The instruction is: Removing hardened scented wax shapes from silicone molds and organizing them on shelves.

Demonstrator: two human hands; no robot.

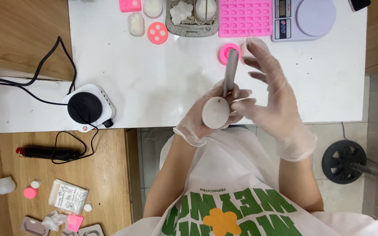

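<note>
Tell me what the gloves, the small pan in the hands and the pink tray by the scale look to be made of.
Gloves on the left hand and right hand: thin clear plastic, glossy and wrinkled, hands showing through. Small pan: probably metal, with a dull grey flat base and straight grey handle. Pink tray: likely silicone, matte and evenly coloured, with rows of moulded cavities. It lies beside the scale.

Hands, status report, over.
Left hand shut on small round pot, metal handle up. Right hand open, fingers spread beside it. Pink round mould just beyond; nothing between.
</note>
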